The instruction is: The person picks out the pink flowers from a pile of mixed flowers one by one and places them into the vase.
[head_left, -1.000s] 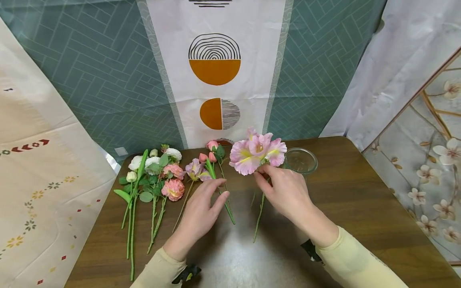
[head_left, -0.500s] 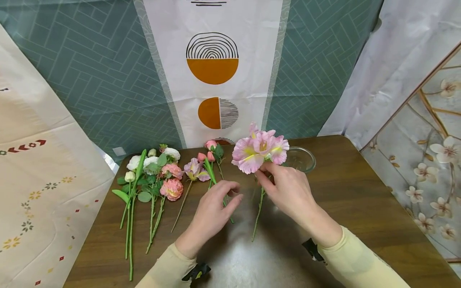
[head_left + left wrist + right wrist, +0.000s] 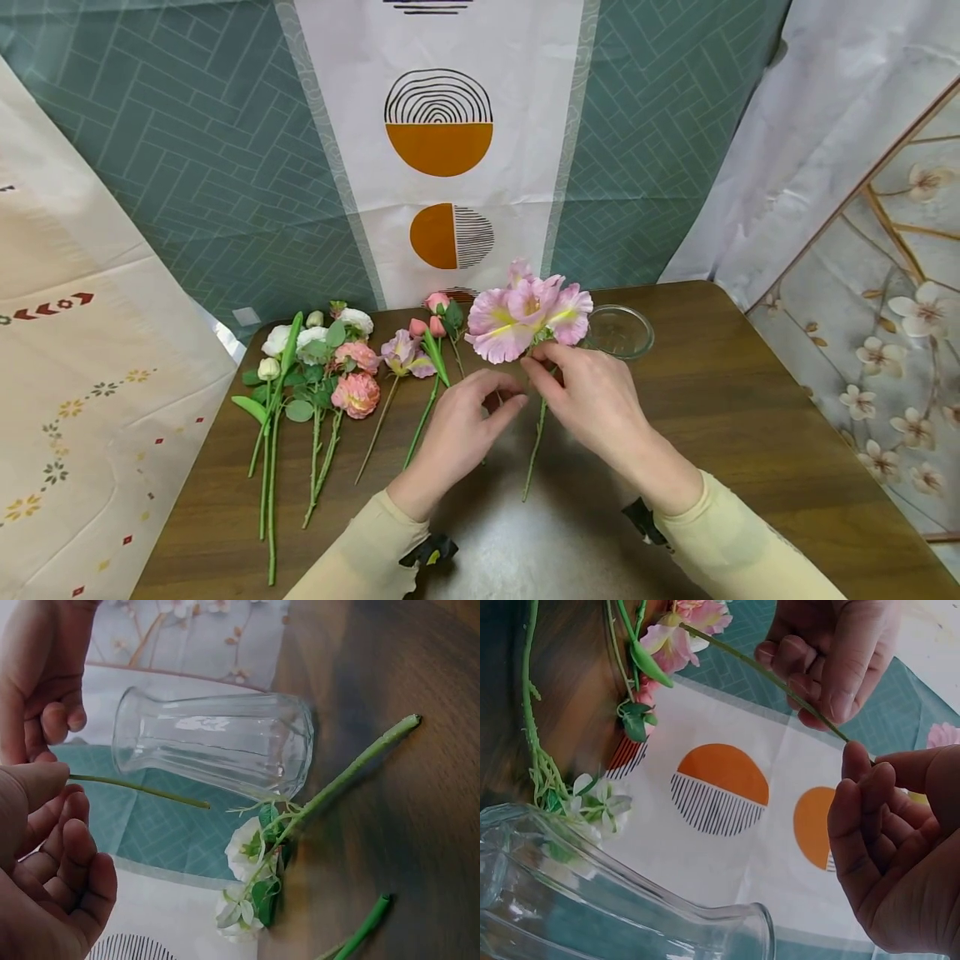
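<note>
1. Right hand (image 3: 588, 398): thumb and fingers clamped together on the stem (image 3: 534, 454) of a large pink iris (image 3: 528, 315), just beneath the bloom.
2. Large pink iris: raised over the table (image 3: 750, 450), its bloom at eleven o'clock from the right hand; the stem runs down towards six o'clock (yellow streaks mark the ruffled petals).
3. Left hand (image 3: 467, 418): at nine o'clock from the right hand, fingers bent, thumb and forefinger apart at the tips. It lies just beside the stem; whether it touches, one cannot tell.
4. Glass vase (image 3: 225, 739): clear, standing upright on the table at one o'clock from the right hand, behind it and near the large bloom.
5. Pink rosebuds (image 3: 437, 325): at eleven o'clock from the left hand, with a green leaf (image 3: 437, 360) just beside them; part of this group passes behind the hand.
6. Small iris (image 3: 406, 357): near ten o'clock from the left hand, its thin stem lying bare.
7. Coral blooms (image 3: 357, 395): between nine and ten o'clock from the left hand, touching green foliage.
8. White blooms (image 3: 277, 340): farther out at ten o'clock (long green stalks lie below them).
</note>
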### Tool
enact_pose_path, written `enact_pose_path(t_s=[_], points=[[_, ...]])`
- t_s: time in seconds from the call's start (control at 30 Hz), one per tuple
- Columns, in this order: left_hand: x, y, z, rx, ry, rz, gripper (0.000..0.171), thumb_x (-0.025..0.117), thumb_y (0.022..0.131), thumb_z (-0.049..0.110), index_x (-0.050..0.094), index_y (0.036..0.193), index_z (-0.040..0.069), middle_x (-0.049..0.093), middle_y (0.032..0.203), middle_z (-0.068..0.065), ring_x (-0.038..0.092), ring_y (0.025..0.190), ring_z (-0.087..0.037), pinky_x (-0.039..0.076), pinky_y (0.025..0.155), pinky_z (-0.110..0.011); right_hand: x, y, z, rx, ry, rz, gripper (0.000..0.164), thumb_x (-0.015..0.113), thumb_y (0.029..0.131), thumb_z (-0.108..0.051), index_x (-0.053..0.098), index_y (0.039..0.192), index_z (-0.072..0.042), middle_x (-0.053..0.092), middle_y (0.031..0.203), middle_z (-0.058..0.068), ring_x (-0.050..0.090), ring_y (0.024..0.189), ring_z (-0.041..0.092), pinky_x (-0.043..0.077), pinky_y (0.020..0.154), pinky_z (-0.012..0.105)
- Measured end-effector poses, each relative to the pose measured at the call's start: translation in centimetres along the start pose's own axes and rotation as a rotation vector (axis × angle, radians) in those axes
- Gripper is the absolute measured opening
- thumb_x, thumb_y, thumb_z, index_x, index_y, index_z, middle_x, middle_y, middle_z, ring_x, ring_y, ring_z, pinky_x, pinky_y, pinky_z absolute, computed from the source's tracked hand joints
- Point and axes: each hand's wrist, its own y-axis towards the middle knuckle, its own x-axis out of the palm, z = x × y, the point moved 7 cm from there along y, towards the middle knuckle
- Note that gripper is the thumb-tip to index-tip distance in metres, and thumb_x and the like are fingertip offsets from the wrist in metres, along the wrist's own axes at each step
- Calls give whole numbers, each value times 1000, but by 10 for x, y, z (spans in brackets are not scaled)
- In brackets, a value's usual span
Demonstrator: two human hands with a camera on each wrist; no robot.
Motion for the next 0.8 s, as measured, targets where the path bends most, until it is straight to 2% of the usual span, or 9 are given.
enact_pose_path(t_s=[0.23,0.43,0.53,0.67,0.8], points=[[3,3,3,15,-6,4,3,82,101,14,81,103,17,75,100,8,65,84,-9,53,74,-32,-1,-2,2,-6,14,13,8,80,103,-24,82,98,-18,48,60,-11,46,56,11,41,54,38],[7,6,9,72,47,10,6,82,100,11,79,100,17,72,93,7,66,78,-16,51,69,-31,-2,-3,4,6,28,10,7,81,103,-24,83,101,-17,51,61,-10,46,57,11,41,54,37],[8,8,13,100,64,8,7,81,101,11,78,100,18,73,90,8,65,75,-13,51,68,-30,-5,-5,5,12,21,19,7,81,102,-25,84,104,-18,54,62,-10,48,57,11,42,55,37],[1,13,17,130,99,9,6,80,102,14,77,100,19,72,87,10,60,72,-7,51,67,-30,-13,-11,11,20,10,38,8,81,102,-27,84,108,-22,65,73,-13,54,61,8,45,57,37],[-7,21,22,153,156,19,7,79,104,18,76,98,19,68,81,11,56,68,-7,49,65,-30,-23,-20,21,36,-4,67,9,82,102,-28,84,110,-24,73,87,-14,57,65,6,47,59,37]])
